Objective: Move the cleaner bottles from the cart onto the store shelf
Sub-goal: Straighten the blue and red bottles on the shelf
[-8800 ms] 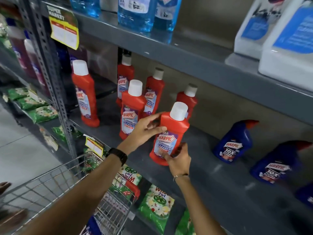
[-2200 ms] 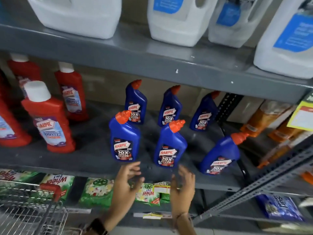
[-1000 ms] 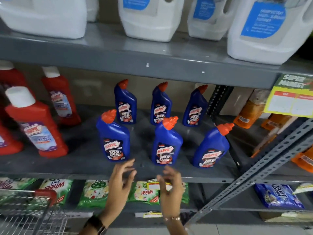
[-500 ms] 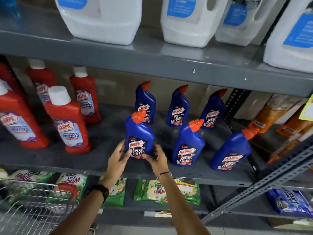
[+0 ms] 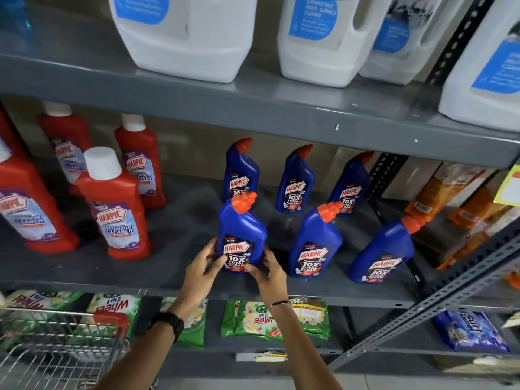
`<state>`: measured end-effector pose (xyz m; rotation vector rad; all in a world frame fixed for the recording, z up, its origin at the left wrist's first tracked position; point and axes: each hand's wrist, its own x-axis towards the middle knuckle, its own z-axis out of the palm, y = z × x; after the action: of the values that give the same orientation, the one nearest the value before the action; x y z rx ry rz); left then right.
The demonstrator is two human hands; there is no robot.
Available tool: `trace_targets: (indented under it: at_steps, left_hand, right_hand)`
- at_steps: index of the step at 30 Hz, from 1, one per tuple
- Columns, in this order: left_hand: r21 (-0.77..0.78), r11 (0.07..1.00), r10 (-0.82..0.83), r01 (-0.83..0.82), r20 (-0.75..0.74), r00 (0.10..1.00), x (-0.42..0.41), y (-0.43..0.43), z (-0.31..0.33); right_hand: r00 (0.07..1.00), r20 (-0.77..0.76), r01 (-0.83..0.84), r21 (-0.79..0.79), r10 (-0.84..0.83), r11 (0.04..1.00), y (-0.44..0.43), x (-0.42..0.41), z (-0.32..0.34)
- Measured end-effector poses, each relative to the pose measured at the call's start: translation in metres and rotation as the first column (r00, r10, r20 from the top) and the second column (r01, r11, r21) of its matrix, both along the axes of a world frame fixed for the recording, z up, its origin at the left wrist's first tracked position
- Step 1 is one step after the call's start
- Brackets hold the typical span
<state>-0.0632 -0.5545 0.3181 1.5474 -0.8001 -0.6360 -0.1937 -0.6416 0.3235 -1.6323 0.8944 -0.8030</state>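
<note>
Both my hands grip one blue cleaner bottle [image 5: 242, 232] with an orange cap, standing upright at the front of the grey middle shelf [image 5: 180, 285]. My left hand [image 5: 204, 270] holds its lower left side, my right hand [image 5: 267, 273] its lower right. Two more blue bottles [image 5: 315, 243] stand in the front row to its right, and three blue bottles [image 5: 294, 181] stand in the back row. Red cleaner bottles [image 5: 118, 209] with white caps fill the shelf's left part. The wire cart [image 5: 56, 353] shows at bottom left; I cannot see what is in it.
Large white jugs [image 5: 191, 35] with blue labels sit on the shelf above. Green detergent packs [image 5: 253, 319] lie on the shelf below. Orange packs [image 5: 450, 198] fill the bay to the right, behind a slanted grey metal brace [image 5: 450, 294].
Over the last second my two hands went from hovering apart below the shelf edge to closing on the front-left blue bottle. The view has shifted slightly.
</note>
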Motion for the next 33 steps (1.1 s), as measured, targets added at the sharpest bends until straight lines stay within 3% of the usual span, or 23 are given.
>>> trace_targets:
  at_steps: [3, 5, 7, 9, 10, 12, 14, 15, 18, 21, 23, 27, 33]
  left_hand:
    - [-0.011, 1.000, 0.027, -0.026, 0.025, 0.999, -0.003, 0.001, 0.005]
    - [-0.047, 0.998, 0.052, -0.049, 0.058, 0.997, -0.012, 0.004, 0.009]
    - [-0.108, 0.987, 0.117, -0.116, 0.010, 0.993, -0.014, 0.019, 0.007]
    - [-0.179, 0.964, 0.190, -0.196, -0.052, 0.981, -0.019, 0.035, 0.005]
    - [-0.222, 0.936, 0.268, -0.275, -0.059, 0.962, -0.012, 0.047, 0.002]
    - [-0.298, 0.842, 0.459, -0.450, -0.045, 0.887, 0.011, 0.070, 0.001]
    - [-0.328, 0.725, 0.622, -0.605, -0.063, 0.780, 0.046, 0.086, 0.001]
    - [-0.319, 0.698, 0.655, -0.642, -0.079, 0.751, 0.065, 0.092, 0.000]
    - [-0.201, 0.798, 0.567, -0.569, -0.071, 0.821, 0.116, 0.101, 0.003]
    - [-0.031, 0.929, 0.370, -0.369, 0.138, 0.919, 0.151, 0.103, -0.002]
    - [0.026, 0.968, 0.243, -0.248, 0.133, 0.961, 0.162, 0.107, -0.002]
    - [0.076, 0.985, 0.144, -0.153, 0.120, 0.982, 0.174, 0.113, -0.002]
    - [0.047, 0.990, 0.129, -0.134, 0.086, 0.988, 0.176, 0.119, -0.005]
  right_hand:
    - [0.998, 0.061, 0.001, 0.069, -0.005, 0.998, 0.006, 0.002, 0.005]
    - [0.980, 0.160, 0.101, 0.138, -0.123, 0.985, 0.019, -0.002, 0.005]
    - [0.938, 0.174, 0.292, 0.059, -0.298, 0.954, 0.044, -0.001, -0.005]
    - [0.911, 0.153, 0.401, -0.122, -0.382, 0.908, 0.072, -0.010, -0.020]
    - [0.930, 0.145, 0.362, -0.199, -0.338, 0.911, 0.088, -0.005, -0.023]
    - [0.995, 0.030, 0.103, -0.302, -0.099, 0.948, 0.107, 0.017, -0.026]
    - [0.978, -0.150, -0.188, -0.308, 0.147, 0.933, 0.111, 0.055, -0.016]
    - [0.963, -0.175, -0.246, -0.258, 0.205, 0.934, 0.109, 0.078, -0.009]
    - [0.955, -0.150, -0.276, -0.127, 0.256, 0.953, 0.099, 0.142, 0.013]
    - [0.933, -0.241, -0.295, -0.095, 0.266, 0.951, 0.093, 0.186, 0.018]
    - [0.930, -0.276, -0.274, -0.074, 0.244, 0.959, 0.095, 0.198, 0.018]
    - [0.954, -0.231, -0.218, -0.101, 0.190, 0.971, 0.102, 0.201, 0.013]
    - [0.961, -0.224, -0.198, -0.145, 0.163, 0.969, 0.110, 0.199, 0.007]
